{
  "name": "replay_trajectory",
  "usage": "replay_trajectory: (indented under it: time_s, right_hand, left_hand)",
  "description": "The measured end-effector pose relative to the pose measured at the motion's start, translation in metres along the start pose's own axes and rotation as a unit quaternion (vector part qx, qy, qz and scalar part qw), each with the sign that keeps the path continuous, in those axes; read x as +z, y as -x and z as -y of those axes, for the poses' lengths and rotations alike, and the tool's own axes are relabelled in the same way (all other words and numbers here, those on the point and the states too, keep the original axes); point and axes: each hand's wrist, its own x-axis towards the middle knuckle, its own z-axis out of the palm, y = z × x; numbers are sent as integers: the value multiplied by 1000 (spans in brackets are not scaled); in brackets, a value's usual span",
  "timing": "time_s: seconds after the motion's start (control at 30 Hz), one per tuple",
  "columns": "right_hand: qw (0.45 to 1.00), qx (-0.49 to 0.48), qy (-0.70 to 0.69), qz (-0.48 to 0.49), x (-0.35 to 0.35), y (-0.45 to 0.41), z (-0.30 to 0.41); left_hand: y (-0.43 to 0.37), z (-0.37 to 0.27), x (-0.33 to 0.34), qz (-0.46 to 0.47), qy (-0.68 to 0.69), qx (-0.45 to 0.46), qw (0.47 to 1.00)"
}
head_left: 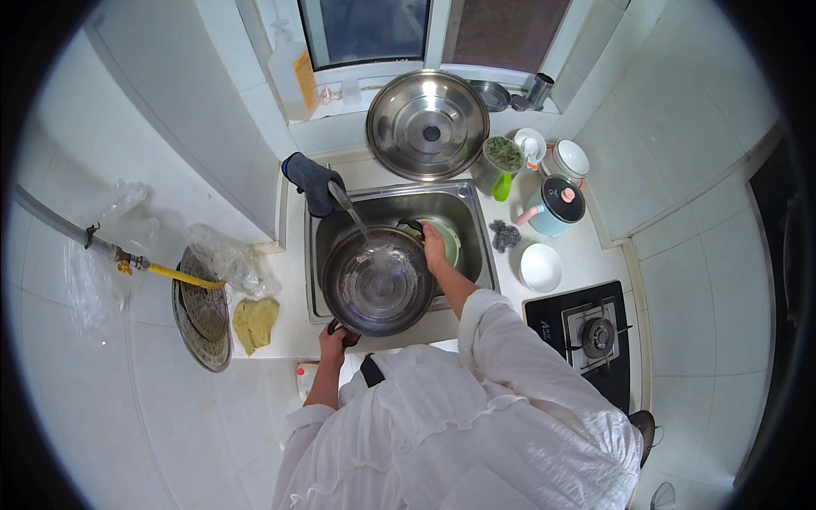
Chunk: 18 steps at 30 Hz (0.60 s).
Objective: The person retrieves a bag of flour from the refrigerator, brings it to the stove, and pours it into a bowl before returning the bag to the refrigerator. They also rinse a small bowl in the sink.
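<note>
A wide metal pot (382,287) spans the stainless steel sink (484,268), its front part over the counter edge. My left hand (335,341) grips its near-side handle, low in front of me. On the far right side, my right hand (435,245) holds the other black handle. Water runs from the faucet (341,194) into the pot, and some water stirs on its bottom. Behind my right hand, a pale green basin (451,239) sits in the sink, partly hidden by the pot. A dark grey cloth (312,182) is draped over the faucet's base.
A large steel lid (427,124) leans behind the sink. To the right are a green-handled pitcher (502,159), a blue kettle (553,207), a steel wool scourer (505,235), a white bowl (540,268) and a gas stove (590,338). Leftward lie a yellow cloth (255,324) and steamer trays (203,312).
</note>
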Motion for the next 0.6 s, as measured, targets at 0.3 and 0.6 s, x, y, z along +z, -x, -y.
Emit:
replay_trajectory:
  time_s: [0.3, 0.6]
  right_hand:
    - [1000, -16, -3, -8, 1, 6, 6]
    - [1000, -7, -20, 1, -1, 7, 8]
  left_hand:
    - [4, -3, 5, -5, -6, 11, 1000]
    - [0, 0, 1, -16, 1, 0, 1000]
